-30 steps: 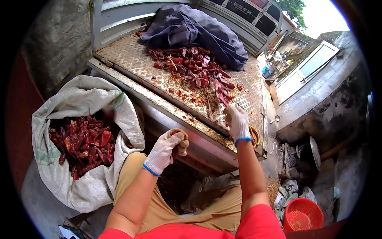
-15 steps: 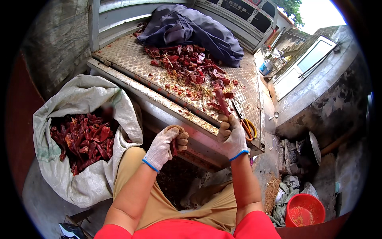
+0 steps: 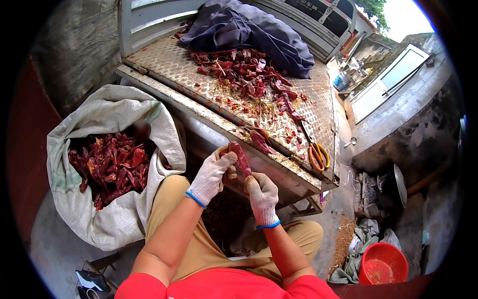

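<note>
A dried red chili pepper is held between my two gloved hands, in front of the truck bed's edge. My left hand is closed by its upper end, thumb against the pepper; whatever else lies in that palm is hidden. My right hand pinches the lower end. Another dried chili lies on the bed's edge just beyond the hands. Farther back spreads a heap of dried chilies. Scissors with orange-yellow handles rest on the bed to the right.
At the left stands an open white woven sack holding many dried chilies. The metal truck bed carries a dark blue-grey cloth and scattered seeds and stems. A red bucket stands on the floor at lower right.
My right hand has come down and left from the bed, bringing a chili to my left hand. The left hand has shifted slightly right and up. The view has turned a little.
</note>
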The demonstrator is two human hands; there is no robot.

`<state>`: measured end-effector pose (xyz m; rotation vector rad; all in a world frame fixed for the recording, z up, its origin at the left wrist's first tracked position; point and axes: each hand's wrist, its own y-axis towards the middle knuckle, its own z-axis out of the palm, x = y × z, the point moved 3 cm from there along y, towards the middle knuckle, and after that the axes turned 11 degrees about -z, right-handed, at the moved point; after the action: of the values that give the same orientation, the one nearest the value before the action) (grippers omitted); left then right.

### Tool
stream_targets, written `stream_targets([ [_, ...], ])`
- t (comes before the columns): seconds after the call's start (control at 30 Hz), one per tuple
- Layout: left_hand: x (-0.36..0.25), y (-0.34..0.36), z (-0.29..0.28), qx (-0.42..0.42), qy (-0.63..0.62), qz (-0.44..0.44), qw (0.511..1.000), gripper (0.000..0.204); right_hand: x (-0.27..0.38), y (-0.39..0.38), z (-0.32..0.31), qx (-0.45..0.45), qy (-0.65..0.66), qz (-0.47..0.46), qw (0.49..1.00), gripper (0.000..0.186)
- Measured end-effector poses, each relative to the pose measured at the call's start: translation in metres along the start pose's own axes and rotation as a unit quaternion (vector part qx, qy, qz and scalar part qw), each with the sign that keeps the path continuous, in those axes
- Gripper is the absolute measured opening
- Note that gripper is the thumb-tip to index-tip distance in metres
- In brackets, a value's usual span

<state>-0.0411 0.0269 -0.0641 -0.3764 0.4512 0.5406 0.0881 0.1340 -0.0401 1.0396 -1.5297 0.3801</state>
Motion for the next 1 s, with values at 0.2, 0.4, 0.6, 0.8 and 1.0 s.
stream_targets([
  [0.2, -0.005, 0.012, 0.001, -0.045, 0.086, 0.036, 0.995, 0.019, 0.027, 0.013, -0.011, 0.076, -0.169, -0.093, 0.978, 0.021],
  [0.4, -0.012, 0.005, 0.014, -0.022, 0.184, 0.06, 0.981, 0.012, 0.068, 0.063, -0.025, 0.002, -0.284, -0.264, 0.922, 0.022],
  [0.6, -0.01, -0.009, 0.02, -0.091, 0.389, 0.157, 0.903, 0.023, 0.084, 0.077, 0.013, 0.11, -0.318, -0.223, 0.915, 0.03],
  [0.8, -0.015, -0.027, 0.028, -0.101, 0.492, 0.205, 0.84, 0.029, 0.062, 0.063, 0.019, 0.111, -0.239, -0.271, 0.926, 0.019],
  [1.0, -0.005, -0.036, 0.042, -0.018, 0.401, 0.141, 0.905, 0.03, 0.075, 0.05, 0.006, 0.129, -0.276, -0.378, 0.874, 0.01],
])
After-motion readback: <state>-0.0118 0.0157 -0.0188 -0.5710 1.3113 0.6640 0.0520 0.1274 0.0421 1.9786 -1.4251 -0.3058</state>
